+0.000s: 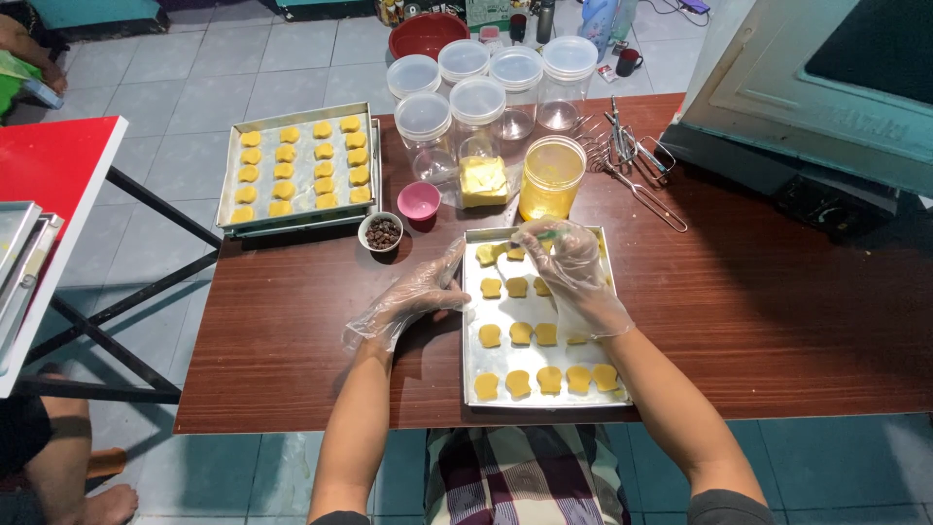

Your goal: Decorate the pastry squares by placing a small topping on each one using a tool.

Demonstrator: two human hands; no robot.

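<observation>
A metal baking tray [470, 331] lies on the brown table in front of me, with several yellow cookie pieces [549, 379] in rows on it. My left hand [416, 295], in a clear plastic glove, rests on the tray's left rim with fingers spread. My right hand [573, 272], also gloved, is over the tray's far end, pinching a thin green-handled tool [546, 234] whose tip is near a cookie in the top row [489, 254].
A second tray of yellow cookies [296, 165] sits at the far left of the table. Near it are a small bowl of dark bits [381, 232], a pink cup [419, 200], several clear lidded jars [476, 107], a yellow-filled jar [551, 177], wire beaters [632, 160] and an oven [826, 97].
</observation>
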